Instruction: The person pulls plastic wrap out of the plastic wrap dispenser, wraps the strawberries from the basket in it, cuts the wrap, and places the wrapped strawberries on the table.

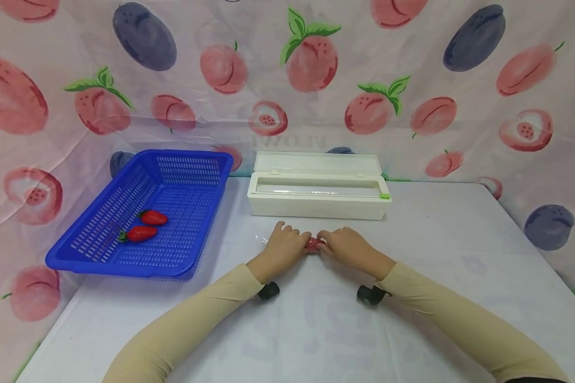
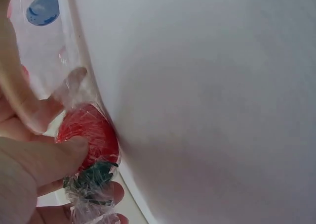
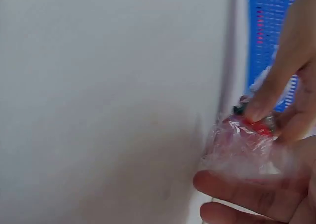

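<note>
Hands (image 1: pixel 285 247) (image 1: pixel 351 247) grip a film-wrapped strawberry (image 2: pixel 98 132), its green leaves (image 2: pixel 94 177) visible only in wrist views.

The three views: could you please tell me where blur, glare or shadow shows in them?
Left wrist: the right hand is blurred, the wrapped strawberry carries small glints; right wrist: glints on the plastic film, soft shadow across the table; head: fairly even light, a bright streak inside the white box.
</note>
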Motion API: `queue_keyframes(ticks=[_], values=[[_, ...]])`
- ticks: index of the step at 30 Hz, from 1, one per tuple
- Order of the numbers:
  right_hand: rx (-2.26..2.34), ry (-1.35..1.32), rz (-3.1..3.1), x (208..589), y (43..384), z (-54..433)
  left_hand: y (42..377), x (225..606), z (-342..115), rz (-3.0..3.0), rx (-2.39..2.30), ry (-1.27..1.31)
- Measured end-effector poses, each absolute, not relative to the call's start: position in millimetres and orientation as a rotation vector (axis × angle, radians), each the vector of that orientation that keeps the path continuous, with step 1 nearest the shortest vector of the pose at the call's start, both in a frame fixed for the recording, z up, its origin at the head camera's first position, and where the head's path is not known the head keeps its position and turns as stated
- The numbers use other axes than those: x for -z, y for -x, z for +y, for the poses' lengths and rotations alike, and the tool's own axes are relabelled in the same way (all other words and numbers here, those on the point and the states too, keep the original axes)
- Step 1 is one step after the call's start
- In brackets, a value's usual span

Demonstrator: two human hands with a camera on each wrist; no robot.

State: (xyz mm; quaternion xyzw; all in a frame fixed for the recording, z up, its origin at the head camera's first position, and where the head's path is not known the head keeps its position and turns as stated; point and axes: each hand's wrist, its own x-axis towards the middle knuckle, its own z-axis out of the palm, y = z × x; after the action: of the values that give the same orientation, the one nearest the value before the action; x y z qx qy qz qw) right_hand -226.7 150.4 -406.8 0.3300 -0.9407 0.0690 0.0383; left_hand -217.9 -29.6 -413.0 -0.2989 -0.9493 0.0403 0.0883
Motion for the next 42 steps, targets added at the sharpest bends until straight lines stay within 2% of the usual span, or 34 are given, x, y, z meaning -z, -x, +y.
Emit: queue_keyframes(ticks=[9,14,29,36,42], values=[[-0.358,-1.087,-2.948,401.2,228.8,152.5,217.4,411.8,-28.8,-2.835,-0.096,0.884],[-0.275,-1.064,-2.874,405.6,232.7,147.6,217.7,411.8,-27.7,-2.848,-0.073,0.898],[-0.104,-0.822,-2.856,412.6,236.8,153.0,216.2,410.1,-44.8,-2.857,-0.219,0.854],[-0.112,-0.765,-2.842,411.7,236.8,153.3,212.3,401.3,-38.4,-2.893,-0.207,1.073],[-0.14,-0.816,-2.834,410.8,235.6,151.5,214.4,402.8,-32.8,-2.867,-0.264,1.254]])
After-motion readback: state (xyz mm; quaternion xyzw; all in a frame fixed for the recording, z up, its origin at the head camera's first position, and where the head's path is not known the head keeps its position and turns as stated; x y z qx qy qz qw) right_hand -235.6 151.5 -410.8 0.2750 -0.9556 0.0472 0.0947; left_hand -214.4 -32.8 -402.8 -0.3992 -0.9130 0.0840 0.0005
